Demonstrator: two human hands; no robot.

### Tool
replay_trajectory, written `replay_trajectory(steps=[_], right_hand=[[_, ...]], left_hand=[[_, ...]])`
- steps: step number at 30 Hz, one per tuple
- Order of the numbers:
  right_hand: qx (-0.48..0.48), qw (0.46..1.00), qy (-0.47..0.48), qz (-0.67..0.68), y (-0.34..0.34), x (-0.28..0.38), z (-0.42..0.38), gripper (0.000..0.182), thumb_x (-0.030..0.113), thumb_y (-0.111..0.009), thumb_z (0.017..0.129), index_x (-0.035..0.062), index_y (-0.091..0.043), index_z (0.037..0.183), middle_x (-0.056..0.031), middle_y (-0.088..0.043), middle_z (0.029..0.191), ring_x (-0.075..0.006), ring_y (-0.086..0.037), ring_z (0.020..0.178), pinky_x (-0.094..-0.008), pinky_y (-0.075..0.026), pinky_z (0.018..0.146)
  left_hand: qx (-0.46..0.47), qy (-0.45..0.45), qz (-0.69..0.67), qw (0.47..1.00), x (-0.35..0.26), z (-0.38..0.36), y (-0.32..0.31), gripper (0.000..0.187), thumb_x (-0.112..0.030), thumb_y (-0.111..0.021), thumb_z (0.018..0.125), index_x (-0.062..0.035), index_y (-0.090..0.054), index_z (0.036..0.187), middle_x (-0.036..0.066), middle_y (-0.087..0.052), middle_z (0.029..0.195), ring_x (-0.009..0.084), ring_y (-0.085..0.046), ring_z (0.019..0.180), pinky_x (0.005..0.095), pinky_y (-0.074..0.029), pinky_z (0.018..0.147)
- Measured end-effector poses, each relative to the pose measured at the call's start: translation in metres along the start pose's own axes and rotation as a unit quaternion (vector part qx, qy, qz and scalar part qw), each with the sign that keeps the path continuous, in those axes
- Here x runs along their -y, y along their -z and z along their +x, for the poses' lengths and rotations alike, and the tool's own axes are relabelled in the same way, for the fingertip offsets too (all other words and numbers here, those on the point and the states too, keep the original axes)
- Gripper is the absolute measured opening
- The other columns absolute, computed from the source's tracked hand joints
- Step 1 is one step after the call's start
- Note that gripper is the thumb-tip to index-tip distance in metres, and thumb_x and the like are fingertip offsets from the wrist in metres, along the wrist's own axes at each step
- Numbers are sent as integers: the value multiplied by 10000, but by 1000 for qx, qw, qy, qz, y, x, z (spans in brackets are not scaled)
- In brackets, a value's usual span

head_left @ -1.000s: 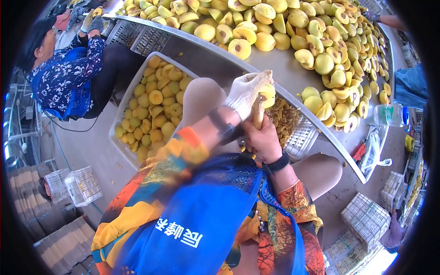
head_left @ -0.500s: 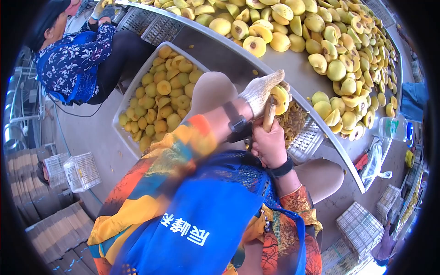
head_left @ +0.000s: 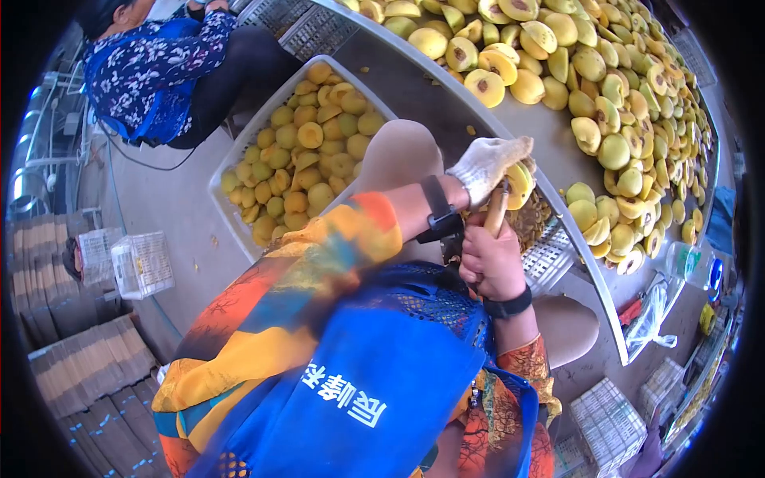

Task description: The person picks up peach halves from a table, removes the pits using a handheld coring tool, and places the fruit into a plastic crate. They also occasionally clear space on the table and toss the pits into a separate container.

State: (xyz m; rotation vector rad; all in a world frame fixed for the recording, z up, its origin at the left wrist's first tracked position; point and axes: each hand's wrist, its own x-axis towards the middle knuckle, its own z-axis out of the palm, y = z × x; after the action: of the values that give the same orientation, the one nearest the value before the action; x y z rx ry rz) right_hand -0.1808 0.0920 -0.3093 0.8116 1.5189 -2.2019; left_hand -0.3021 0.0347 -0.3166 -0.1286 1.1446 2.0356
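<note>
My left hand (head_left: 484, 169), in a white knitted glove, is closed around a yellow peach half (head_left: 519, 188). My bare right hand (head_left: 492, 256) grips the wooden handle of a pitting tool (head_left: 496, 210). The tool's upper end meets the peach half; its tip is hidden against the fruit. Both hands are above my lap, beside the metal rim of the table (head_left: 567, 213). Below them, a white slotted basket (head_left: 548, 259) stands near brown scraps (head_left: 529, 217), partly covered by my hands.
Many peach halves (head_left: 617, 151) are heaped on the table. To my left stands a pale tub (head_left: 231, 215) full of peaches. Another person (head_left: 151, 80) sits beyond it. A plastic bottle (head_left: 689, 264) and clear bag (head_left: 652, 319) are at the table's right end. White crates (head_left: 608, 422) stand on the floor.
The camera view has turned slightly, so the surroundings appear shifted. My hands stay together at the peach half, with the gloved hand and the tool at a slightly different angle.
</note>
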Motion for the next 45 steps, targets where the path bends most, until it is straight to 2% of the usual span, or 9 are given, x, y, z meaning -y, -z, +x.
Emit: replay_trajectory(steps=[2,9,17,23,27,30,38,41,45], right_hand=[[141,955,-80,249,-2,15,-11,84,85,-457,878,93,-450,962,41,-329,544,-40,-282,342,-205,-264,294],[58,983,-60,161,-5,-1,-2,112,71,-433,884,106,-469,984,45,-303,533,-34,-264,341,-189,-238,292],[221,858,-110,451,10,-6,8,151,82,-434,889,74,-436,1040,33,-335,543,-30,-275,327,-192,-261,275],[7,995,85,59,16,-9,-7,158,127,-508,887,55,-457,1018,2,-385,546,-58,-314,344,-216,-302,296],[-177,948,152,-218,47,-36,21,181,156,-551,873,40,-460,978,5,-435,566,-58,-369,356,-205,-328,304],[-221,937,172,-210,29,-18,7,259,142,-584,790,-19,-564,991,-117,-623,853,-198,-597,764,-308,-470,705],[-171,907,330,-200,-30,22,5,254,78,-629,810,14,-558,1045,18,-543,669,-38,-487,575,-184,-414,526],[-184,894,346,-217,-40,32,5,220,99,-645,799,7,-586,990,-4,-592,713,-94,-559,609,-224,-458,590],[-230,798,426,-359,-34,27,16,197,127,-655,790,10,-583,932,-7,-586,670,-100,-561,542,-210,-441,516]], left_hand=[[-1,-22,44,999,2,2,0,317,-308,-630,820,5,-604,782,87,-618,688,165,-593,557,282,-488,503],[31,20,-139,990,19,13,8,285,-298,-627,818,-20,-594,761,89,-605,673,181,-578,540,288,-476,503],[-52,-101,144,983,19,21,9,331,-375,-615,809,-51,-657,757,36,-629,669,104,-566,548,254,-454,502],[-305,-35,-26,951,-18,3,18,356,-462,-522,848,-111,-584,840,56,-600,714,215,-593,591,351,-420,395],[-112,-34,-88,989,-46,-34,32,472,-495,-442,882,-42,-538,970,116,-616,813,250,-621,691,344,-445,492],[-71,-53,-121,989,-47,-37,59,465,-479,-444,887,-30,-535,965,125,-620,834,244,-617,709,325,-478,537],[-71,-102,-24,992,-45,-64,43,325,-323,-491,906,-16,-567,980,81,-629,889,154,-612,787,261,-489,707],[-27,-349,284,893,-30,-65,51,277,-245,-507,890,-22,-564,1044,69,-620,911,141,-602,827,261,-480,703],[-33,-105,109,988,-38,-83,33,255,-165,-517,865,-14,-559,1067,80,-607,965,159,-590,869,267,-478,715]])
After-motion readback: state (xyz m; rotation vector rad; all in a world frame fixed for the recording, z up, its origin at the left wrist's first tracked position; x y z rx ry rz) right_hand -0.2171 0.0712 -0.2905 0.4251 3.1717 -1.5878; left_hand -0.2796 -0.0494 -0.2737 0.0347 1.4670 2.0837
